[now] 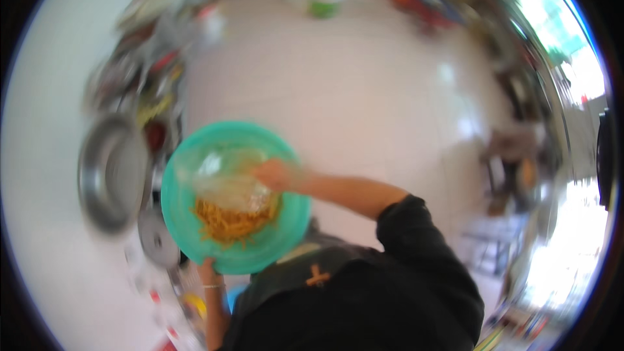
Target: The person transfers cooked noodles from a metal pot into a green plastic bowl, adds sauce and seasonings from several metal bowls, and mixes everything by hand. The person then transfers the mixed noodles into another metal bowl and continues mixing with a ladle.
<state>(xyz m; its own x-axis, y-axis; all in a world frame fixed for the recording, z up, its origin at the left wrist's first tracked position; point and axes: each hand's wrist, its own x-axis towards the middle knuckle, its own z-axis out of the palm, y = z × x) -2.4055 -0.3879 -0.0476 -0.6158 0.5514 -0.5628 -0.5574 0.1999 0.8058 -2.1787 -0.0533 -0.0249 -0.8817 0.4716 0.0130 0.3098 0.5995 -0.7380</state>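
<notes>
A wide green plastic basin (175, 219) is held up in front of my body. My left hand (208, 268) grips its near-left rim, and a thin band circles that wrist. Inside the basin lies a heap of orange-yellow strips of food (229, 229), piled toward the near side. My right hand (274, 174), blurred by motion, reaches over the basin and grips a clear plastic bag (219, 187). The bag hangs above the heap and hides part of it. Whether anything is in the bag cannot be made out.
Along the left wall runs a cluttered counter with a large steel bowl (112, 175) and a round metal lid (157, 239). Pale floor tiles (331, 83) stretch ahead. A stool-like piece of furniture (516, 146) and a blue-grey rack (497, 246) stand at the right.
</notes>
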